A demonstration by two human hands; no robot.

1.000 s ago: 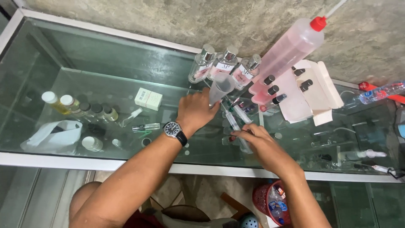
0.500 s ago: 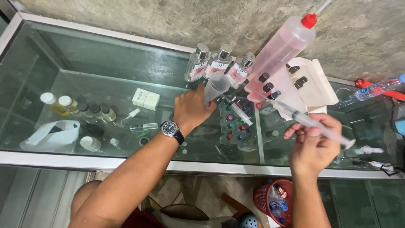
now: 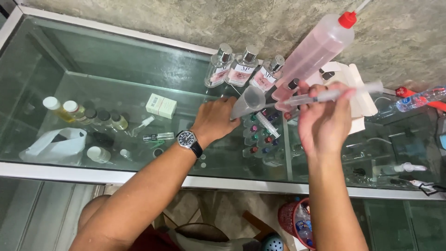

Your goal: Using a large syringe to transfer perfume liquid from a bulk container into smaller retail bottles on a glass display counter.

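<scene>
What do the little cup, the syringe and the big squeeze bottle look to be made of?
Small cup in the left hand: frosted, translucent, probably plastic. Syringe in the right hand: clear barrel, likely plastic, though motion blur hides detail. Squeeze bottle: cloudy soft-looking plastic with pink liquid showing through, and a glossy red cap.
</scene>
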